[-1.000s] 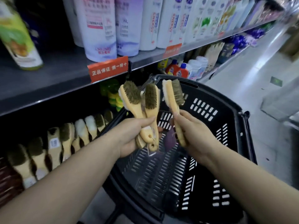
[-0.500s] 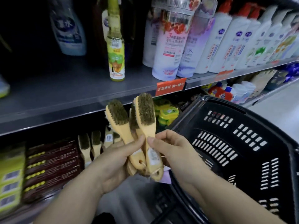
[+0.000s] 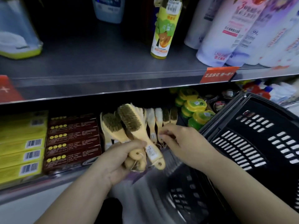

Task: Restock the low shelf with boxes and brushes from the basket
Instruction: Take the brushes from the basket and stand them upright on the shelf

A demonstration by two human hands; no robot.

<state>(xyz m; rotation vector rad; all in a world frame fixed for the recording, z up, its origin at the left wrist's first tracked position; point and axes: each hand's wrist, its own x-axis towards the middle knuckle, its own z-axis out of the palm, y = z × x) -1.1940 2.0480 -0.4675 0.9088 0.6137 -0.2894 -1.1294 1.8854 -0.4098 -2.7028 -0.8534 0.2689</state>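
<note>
Dim aisle, low shelf (image 3: 64, 178) mid-frame: boxes (image 3: 72, 139) left, shelved brushes (image 3: 161, 117) centre. My left hand (image 3: 119, 160) grips a bunch of brushes (image 3: 129, 120); right hand (image 3: 182, 143) at the shelved ones, grip unclear. Basket (image 3: 242, 143) lower right

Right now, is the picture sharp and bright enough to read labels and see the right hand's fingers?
Head view: motion blur smears the fingers of the right hand and the basket. In the same head view, the low shelf lies dim under the upper shelf, the brushes in the left hand are fairly sharp, and the red tag is unreadable.
</note>
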